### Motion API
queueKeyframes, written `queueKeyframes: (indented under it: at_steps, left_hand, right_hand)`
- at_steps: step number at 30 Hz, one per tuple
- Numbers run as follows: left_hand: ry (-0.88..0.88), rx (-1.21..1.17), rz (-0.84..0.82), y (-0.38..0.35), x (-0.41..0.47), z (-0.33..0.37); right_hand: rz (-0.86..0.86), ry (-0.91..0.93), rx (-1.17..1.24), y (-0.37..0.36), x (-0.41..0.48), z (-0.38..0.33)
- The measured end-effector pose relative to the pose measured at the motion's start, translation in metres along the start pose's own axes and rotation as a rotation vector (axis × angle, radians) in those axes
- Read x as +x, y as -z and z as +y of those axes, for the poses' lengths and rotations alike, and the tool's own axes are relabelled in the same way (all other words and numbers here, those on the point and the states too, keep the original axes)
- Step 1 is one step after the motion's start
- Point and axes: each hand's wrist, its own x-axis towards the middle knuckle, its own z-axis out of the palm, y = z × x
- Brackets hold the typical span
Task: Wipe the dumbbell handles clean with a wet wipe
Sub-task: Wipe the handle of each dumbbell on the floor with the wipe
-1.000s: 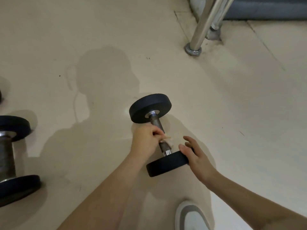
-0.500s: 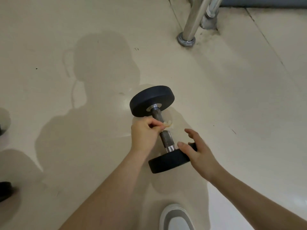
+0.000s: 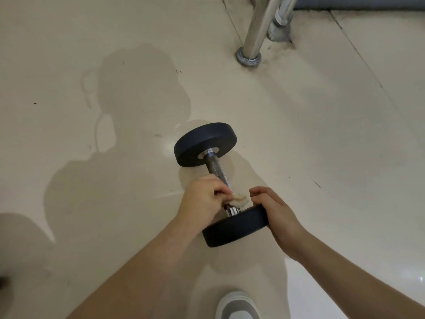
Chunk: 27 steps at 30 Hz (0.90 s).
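A black dumbbell (image 3: pixel 205 143) with a knurled metal handle (image 3: pixel 216 168) lies on the pale floor, one head far, one head near. My left hand (image 3: pixel 204 199) is wrapped around the near end of the handle and pinches a crumpled, dirty wet wipe (image 3: pixel 239 199) against it. My right hand (image 3: pixel 279 217) grips the near black head (image 3: pixel 234 229) from the right side, fingers curled over its rim.
Shiny metal legs (image 3: pixel 255 35) with a round foot stand on the floor at the back, next to a second pipe base (image 3: pixel 279 26). A grey and white shoe (image 3: pixel 236 306) shows at the bottom edge. A dark object's edge (image 3: pixel 3 280) sits at the far left.
My left hand slid with the wipe down the handle from near the far head to the near end. My right hand's fingers curled onto the near head. The camera shifted right.
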Motion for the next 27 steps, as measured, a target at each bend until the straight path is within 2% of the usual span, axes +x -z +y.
queueKeyframes:
  at_steps: [3,4,5,8,9,12,13,17,18,21,22,27]
  left_hand:
    - [0.066,-0.026,0.345,0.003,0.023,0.001]
    - [0.084,-0.03,0.391,0.0,0.022,0.004]
    - [0.078,-0.015,0.373,-0.004,0.015,0.003]
    - [-0.065,0.024,0.151,-0.005,-0.007,-0.001]
    - [-0.096,0.057,0.139,0.0,-0.001,-0.005]
    - [-0.017,0.036,0.355,0.01,0.028,-0.014]
    - [0.012,0.015,0.381,0.008,0.028,-0.013]
    - [-0.079,0.026,0.209,-0.004,-0.001,-0.009]
    - [-0.065,0.012,0.224,-0.003,0.004,-0.01]
    - [0.088,-0.096,0.4,-0.003,0.033,-0.009]
    - [0.116,-0.124,0.403,-0.007,0.035,-0.005]
    - [-0.049,-0.05,0.059,-0.019,0.002,0.0]
  right_hand:
    - [0.022,-0.003,-0.021,-0.002,-0.001,0.0]
    - [0.037,0.001,-0.03,-0.003,0.0,0.0]
    - [0.049,0.007,-0.041,-0.004,-0.001,0.0]
    - [0.071,0.035,-0.065,-0.007,-0.002,-0.004]
    - [0.071,0.038,-0.074,-0.006,-0.002,-0.004]
    - [0.077,0.048,-0.198,-0.007,-0.003,-0.005]
    - [0.1,0.062,-0.255,-0.008,-0.003,-0.007]
    - [0.201,0.109,-0.338,-0.021,0.001,-0.011]
    - [0.221,0.118,-0.323,-0.022,0.003,-0.011]
    - [0.214,0.108,-0.248,-0.01,0.011,-0.009]
    - [0.202,0.098,-0.218,-0.005,0.012,-0.009]
    - [0.198,0.102,-0.189,0.003,0.015,-0.011]
